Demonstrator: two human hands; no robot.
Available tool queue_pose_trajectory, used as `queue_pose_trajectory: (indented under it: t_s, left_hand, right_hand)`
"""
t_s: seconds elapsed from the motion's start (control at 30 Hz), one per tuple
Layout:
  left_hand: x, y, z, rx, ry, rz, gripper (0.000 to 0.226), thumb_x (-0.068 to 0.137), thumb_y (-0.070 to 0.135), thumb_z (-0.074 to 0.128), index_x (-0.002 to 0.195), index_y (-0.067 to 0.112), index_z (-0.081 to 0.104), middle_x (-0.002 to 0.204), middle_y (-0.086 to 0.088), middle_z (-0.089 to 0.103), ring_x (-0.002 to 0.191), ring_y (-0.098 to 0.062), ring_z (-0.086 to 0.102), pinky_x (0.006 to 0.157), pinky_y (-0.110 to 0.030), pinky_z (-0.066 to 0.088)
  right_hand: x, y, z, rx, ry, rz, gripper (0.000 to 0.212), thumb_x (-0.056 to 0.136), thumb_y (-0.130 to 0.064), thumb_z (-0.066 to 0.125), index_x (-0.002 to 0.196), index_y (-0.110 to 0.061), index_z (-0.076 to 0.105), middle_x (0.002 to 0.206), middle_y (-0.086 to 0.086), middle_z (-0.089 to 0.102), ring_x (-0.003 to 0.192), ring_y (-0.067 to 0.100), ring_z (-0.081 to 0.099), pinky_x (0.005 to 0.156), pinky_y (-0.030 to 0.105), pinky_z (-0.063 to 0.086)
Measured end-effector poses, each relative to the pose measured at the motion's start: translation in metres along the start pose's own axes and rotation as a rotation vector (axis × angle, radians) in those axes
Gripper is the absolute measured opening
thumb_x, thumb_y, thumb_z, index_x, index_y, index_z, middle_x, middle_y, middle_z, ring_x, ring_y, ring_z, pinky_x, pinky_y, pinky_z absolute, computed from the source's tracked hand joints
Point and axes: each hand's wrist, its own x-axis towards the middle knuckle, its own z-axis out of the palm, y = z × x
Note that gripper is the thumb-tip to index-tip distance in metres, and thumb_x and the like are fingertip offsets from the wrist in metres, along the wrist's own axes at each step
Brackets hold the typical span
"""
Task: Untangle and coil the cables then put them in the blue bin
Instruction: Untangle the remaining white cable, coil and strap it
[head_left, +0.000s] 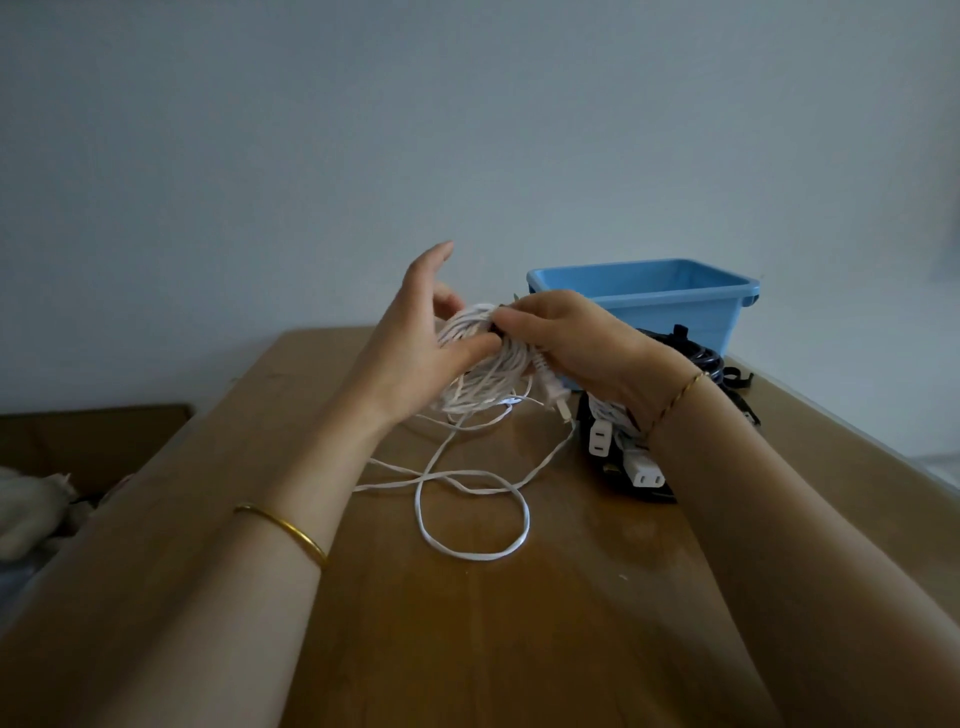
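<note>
A white cable coil (480, 371) is held above the brown table (519, 623). My left hand (415, 343) supports the coil, thumb pressed on its front and upper fingers spread. My right hand (571, 343) grips the coil's top right with curled fingers. A white plug (556, 397) hangs from the bundle. The loose white cable tail (472, 519) lies in loops on the table below. The blue bin (649, 301) stands behind my right hand. Its inside is hidden from view.
A pile of black cables (696, 353) with white connectors (644, 473) lies under my right wrist, in front of the bin. The table's left edge drops to a cardboard box (93, 436) and pale cloth (31, 509). A plain wall is behind.
</note>
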Motion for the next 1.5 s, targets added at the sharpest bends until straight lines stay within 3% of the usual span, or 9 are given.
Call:
queue_pose_trajectory:
  t_s: [0.2, 0.37, 0.53, 0.77, 0.87, 1.0, 1.17, 1.33, 1.5]
  left_hand:
    - [-0.009, -0.038, 0.021, 0.26, -0.358, -0.297, 0.051, 0.092, 0.027, 0.061, 0.137, 0.009, 0.044, 0.14, -0.009, 0.045, 0.125, -0.023, 0.047, 0.103, -0.035, 0.039]
    - [0.0, -0.045, 0.058, 0.563, -0.653, -0.285, 0.058, 0.097, 0.022, 0.053, 0.149, 0.014, 0.028, 0.153, -0.01, 0.031, 0.139, -0.029, 0.032, 0.112, -0.042, 0.03]
    - [0.006, -0.055, 0.057, 0.895, -0.621, -0.144, 0.029, 0.094, 0.004, 0.041, 0.116, 0.015, 0.056, 0.124, -0.013, 0.055, 0.116, -0.032, 0.051, 0.094, -0.044, 0.043]
    - [0.005, -0.034, -0.016, 1.164, -1.099, -0.547, 0.042, 0.086, 0.014, 0.066, 0.125, 0.007, 0.055, 0.119, -0.01, 0.061, 0.094, -0.026, 0.063, 0.084, -0.034, 0.053]
    - [0.001, -0.03, -0.039, 0.851, -1.309, -0.831, 0.038, 0.086, 0.021, 0.071, 0.116, 0.001, 0.059, 0.104, -0.014, 0.069, 0.079, -0.022, 0.067, 0.088, -0.038, 0.055]
    - [-0.008, -0.024, -0.049, 0.306, -1.223, -0.833, 0.02, 0.093, 0.022, 0.061, 0.092, 0.002, 0.062, 0.081, -0.009, 0.068, 0.069, -0.016, 0.066, 0.064, -0.027, 0.057]
    - [-0.008, -0.051, -0.059, 0.493, -0.654, -0.587, 0.017, 0.094, 0.01, 0.056, 0.102, -0.003, 0.064, 0.086, -0.012, 0.066, 0.063, -0.016, 0.06, 0.051, -0.022, 0.049]
    - [-0.02, -0.075, -0.045, 0.739, -0.514, -0.386, 0.035, 0.094, 0.018, 0.057, 0.128, 0.007, 0.055, 0.128, -0.013, 0.051, 0.116, -0.029, 0.051, 0.096, -0.034, 0.043]
    - [-0.028, -0.088, -0.031, 0.811, -0.452, -0.335, 0.026, 0.092, 0.025, 0.06, 0.116, 0.017, 0.059, 0.121, -0.009, 0.045, 0.117, -0.03, 0.044, 0.099, -0.042, 0.042]
  right_hand:
    - [0.003, -0.003, -0.024, -0.252, 0.448, -0.053, 0.045, 0.094, -0.023, 0.054, 0.056, -0.013, 0.032, 0.053, 0.002, 0.027, 0.048, 0.013, 0.024, 0.04, 0.021, 0.018]
    - [0.005, 0.001, -0.017, -0.279, 0.465, -0.074, 0.041, 0.093, -0.02, 0.054, 0.058, -0.013, 0.033, 0.052, 0.001, 0.029, 0.046, 0.012, 0.025, 0.038, 0.017, 0.018]
    - [0.008, 0.005, -0.015, -0.327, 0.432, -0.078, 0.039, 0.093, -0.02, 0.055, 0.058, -0.008, 0.041, 0.05, 0.002, 0.029, 0.045, 0.012, 0.025, 0.037, 0.017, 0.021]
    - [0.019, 0.024, 0.011, -0.576, 0.351, -0.048, 0.037, 0.089, -0.023, 0.057, 0.06, -0.014, 0.036, 0.076, 0.007, 0.042, 0.069, 0.021, 0.042, 0.06, 0.03, 0.034]
    - [0.019, 0.03, 0.031, -0.767, 0.318, -0.056, 0.02, 0.093, -0.025, 0.055, 0.093, -0.005, 0.055, 0.108, 0.012, 0.047, 0.101, 0.028, 0.045, 0.08, 0.04, 0.044]
    - [0.022, 0.035, 0.05, -1.003, 0.234, -0.122, 0.029, 0.094, -0.02, 0.056, 0.118, -0.005, 0.05, 0.123, 0.01, 0.043, 0.117, 0.028, 0.04, 0.09, 0.038, 0.044]
    - [0.014, 0.051, 0.057, -1.218, 0.173, -0.092, 0.029, 0.086, -0.001, 0.056, 0.113, -0.008, 0.05, 0.118, 0.009, 0.045, 0.11, 0.027, 0.044, 0.075, 0.029, 0.039]
    - [0.016, 0.049, 0.062, -1.376, 0.097, 0.004, 0.034, 0.089, -0.012, 0.056, 0.122, -0.011, 0.048, 0.123, 0.008, 0.046, 0.117, 0.027, 0.042, 0.088, 0.034, 0.041]
    - [0.018, 0.043, 0.063, -1.377, 0.048, 0.039, 0.029, 0.093, -0.02, 0.052, 0.121, -0.011, 0.053, 0.124, 0.008, 0.049, 0.118, 0.028, 0.042, 0.089, 0.036, 0.04]
